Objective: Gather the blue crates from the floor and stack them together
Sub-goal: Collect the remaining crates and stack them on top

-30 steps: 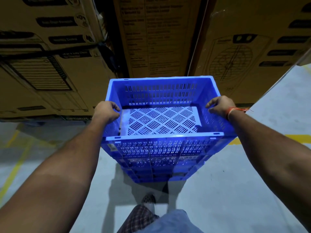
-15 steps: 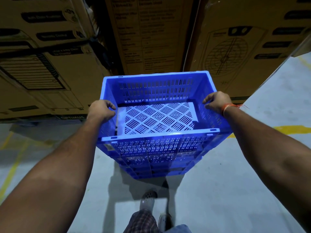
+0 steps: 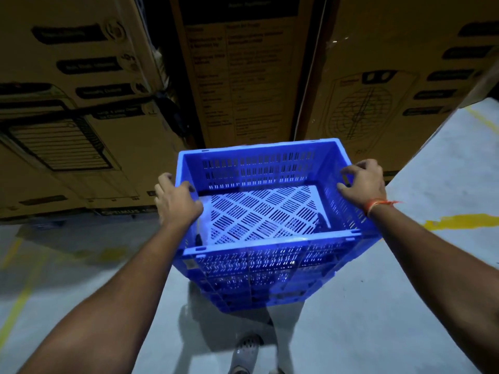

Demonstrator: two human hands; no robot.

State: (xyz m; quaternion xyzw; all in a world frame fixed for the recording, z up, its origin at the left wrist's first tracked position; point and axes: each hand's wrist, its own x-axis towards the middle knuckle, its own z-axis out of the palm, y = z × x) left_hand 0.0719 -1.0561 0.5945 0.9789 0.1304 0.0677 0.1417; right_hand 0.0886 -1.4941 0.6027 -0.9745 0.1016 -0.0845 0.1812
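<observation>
Head view: the crate [image 3: 259, 211] hangs off the floor [image 3: 378, 306] in front of the cartons [image 3: 251, 76], carried level between both arms. Left hand [image 3: 176, 203] curls its grip over the left rim, right hand [image 3: 363, 183] hooks the right rim, fingers wrapped on plastic. Opposite sides, likely so the load stays balanced for stacking.
</observation>
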